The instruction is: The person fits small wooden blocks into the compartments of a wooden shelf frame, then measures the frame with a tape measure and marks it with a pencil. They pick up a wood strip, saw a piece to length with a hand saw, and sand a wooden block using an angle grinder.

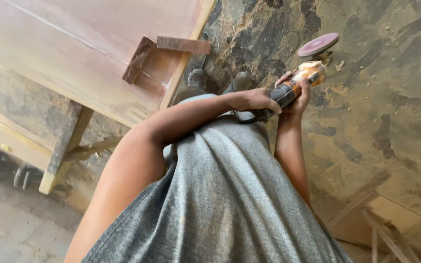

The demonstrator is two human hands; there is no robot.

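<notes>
1. Nearest the camera, the person's grey shirt [220,204] fills the bottom middle of the view, with both bare forearms reaching out over it
2. At the bottom right, near the floor, lie pale wooden offcuts [383,219]
3. At the far left, on the ground beside the bench leg [64,146], sits a dark object too blurred to tell
4. The left hand [257,100] crosses over from the left, fingers pressed together and curled over the dark rear handle of an angle grinder [293,85]
5. The right hand [298,95] comes up from below and wraps the orange and black body of the same tool, fingers closed around it
6. The grinder is held in the air in front of the body, right of centre, its round reddish sanding disc [318,45] at the far end, tilted and clear of the floor
7. Below the hands 2 dusty shoes [198,78] stand on the sawdust-stained floor [391,122]
8. Far left, a broad plywood workbench top [74,44] carries 2 small wooden blocks [183,45] near its right edge
</notes>
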